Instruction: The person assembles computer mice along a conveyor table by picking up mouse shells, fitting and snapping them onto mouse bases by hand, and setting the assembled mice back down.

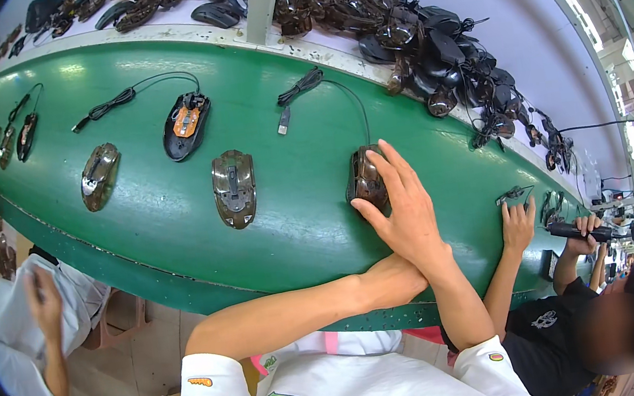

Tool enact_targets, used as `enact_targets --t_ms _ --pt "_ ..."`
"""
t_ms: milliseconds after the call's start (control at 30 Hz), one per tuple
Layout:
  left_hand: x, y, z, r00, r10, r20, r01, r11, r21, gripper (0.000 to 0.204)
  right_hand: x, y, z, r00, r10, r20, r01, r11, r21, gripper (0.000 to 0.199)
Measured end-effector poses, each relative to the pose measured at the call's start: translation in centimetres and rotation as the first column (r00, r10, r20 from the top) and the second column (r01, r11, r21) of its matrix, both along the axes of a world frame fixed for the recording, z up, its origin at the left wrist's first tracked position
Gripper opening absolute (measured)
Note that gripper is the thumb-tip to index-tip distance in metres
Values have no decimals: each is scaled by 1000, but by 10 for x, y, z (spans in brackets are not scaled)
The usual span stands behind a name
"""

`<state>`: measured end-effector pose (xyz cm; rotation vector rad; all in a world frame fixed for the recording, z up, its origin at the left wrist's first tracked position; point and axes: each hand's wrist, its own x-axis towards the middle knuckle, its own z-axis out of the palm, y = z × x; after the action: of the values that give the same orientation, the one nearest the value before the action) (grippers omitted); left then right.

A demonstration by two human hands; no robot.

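My right hand [409, 214] rests over a dark, see-through brown computer mouse [363, 179] on the green belt, thumb at its near side and fingers along its right side. A cable runs from the mouse's far end to a tied bundle [301, 85] with a USB plug. My left hand [393, 280] lies under my right wrist, its fingers hidden behind it. Left of the mouse sits a loose brown mouse shell [234, 190]. Farther left are an uncovered mouse base [187, 127] with an orange part inside and another brown shell [100, 177].
Piles of mice and brown shells [398, 23] line the raised ledge beyond the belt, split by a white post [260, 5]. At right, a co-worker in black [544, 344] reaches onto the belt. Another person in white [22, 333] is at left, near more mice [27, 137].
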<state>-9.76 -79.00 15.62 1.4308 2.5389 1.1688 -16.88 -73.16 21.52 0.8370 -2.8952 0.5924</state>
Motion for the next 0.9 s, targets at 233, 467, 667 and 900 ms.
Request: enact_targets --t_ms 233,467,667,900 --pt "18 -15 6 957 -89 -275 67 994 -88 27 0 -5 -5 998 6 68 -10 999 50 73" --pt "68 -87 63 971 223 83 -237 894 379 29 30 14 -13 977 87 194 -28 957 -287 73" --pt "104 -89 54 457 65 887 -847 336 412 45 100 19 14 954 82 288 126 763 -634 71" --pt "119 -67 21 386 -472 792 -771 307 558 73 150 27 18 971 179 160 -12 700 -714 64"
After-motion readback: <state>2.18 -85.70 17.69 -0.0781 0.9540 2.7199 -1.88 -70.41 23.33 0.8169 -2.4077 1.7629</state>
